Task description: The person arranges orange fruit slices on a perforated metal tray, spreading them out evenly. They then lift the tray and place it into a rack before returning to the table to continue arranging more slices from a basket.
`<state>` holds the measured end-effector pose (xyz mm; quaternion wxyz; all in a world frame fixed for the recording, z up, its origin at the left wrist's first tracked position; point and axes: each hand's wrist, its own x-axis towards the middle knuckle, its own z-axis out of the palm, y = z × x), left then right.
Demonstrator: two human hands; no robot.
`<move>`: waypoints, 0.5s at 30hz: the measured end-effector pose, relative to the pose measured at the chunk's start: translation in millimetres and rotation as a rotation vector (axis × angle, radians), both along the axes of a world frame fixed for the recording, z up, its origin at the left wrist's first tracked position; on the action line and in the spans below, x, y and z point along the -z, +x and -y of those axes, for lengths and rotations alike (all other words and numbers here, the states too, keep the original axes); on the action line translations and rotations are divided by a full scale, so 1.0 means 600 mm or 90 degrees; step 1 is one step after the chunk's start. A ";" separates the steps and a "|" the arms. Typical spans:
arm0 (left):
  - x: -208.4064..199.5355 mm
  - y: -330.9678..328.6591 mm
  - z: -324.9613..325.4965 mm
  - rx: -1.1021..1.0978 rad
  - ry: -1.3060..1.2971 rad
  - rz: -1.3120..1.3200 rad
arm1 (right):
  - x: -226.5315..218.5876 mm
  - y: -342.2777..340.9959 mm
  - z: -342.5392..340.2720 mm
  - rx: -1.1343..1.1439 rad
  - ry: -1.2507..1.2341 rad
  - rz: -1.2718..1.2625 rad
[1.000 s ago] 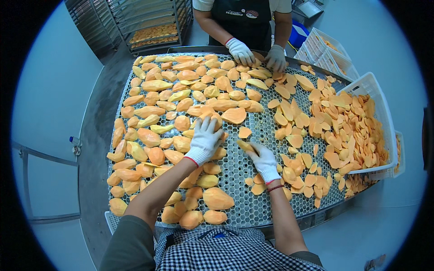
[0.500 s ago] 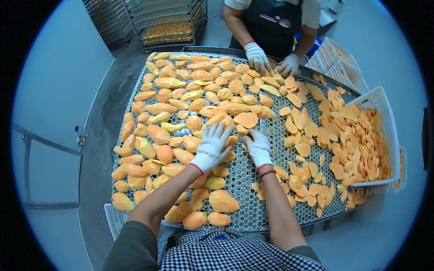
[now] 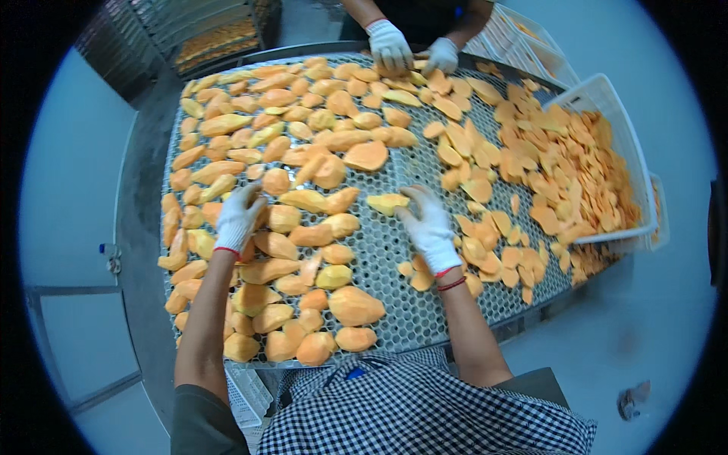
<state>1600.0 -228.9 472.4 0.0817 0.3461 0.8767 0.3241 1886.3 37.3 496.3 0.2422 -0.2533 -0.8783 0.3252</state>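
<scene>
Many peeled orange-yellow sweet potato pieces [image 3: 356,307] lie in rows on a perforated tray table [image 3: 390,277]. My right hand [image 3: 431,229], in a white knit glove, pinches the end of a small yellow sweet potato piece [image 3: 387,203] over the bare middle strip. At the left, my gloved left hand [image 3: 239,218] rests among the rows, fingers bent but apart, touching pieces beside it. Slight blur and the hand itself hide what lies under it. Thinner flat slices [image 3: 479,250] are scattered right of my right hand.
A white plastic crate [image 3: 635,163] lies tipped at the right, slices spilling from it. Across the table, a co-worker's gloved hands [image 3: 390,47] handle pieces. More crates [image 3: 531,45] stand behind. A tray rack [image 3: 212,42] stands at the far left.
My hands have moved apart, the left one going leftward over the rows. The right now holds a yellow piece. The whole view has shifted, with the table appearing further left and higher.
</scene>
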 end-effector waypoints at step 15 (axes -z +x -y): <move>-0.043 0.355 -0.037 0.383 -0.158 -0.203 | 0.066 0.118 0.148 -0.031 -0.043 -0.031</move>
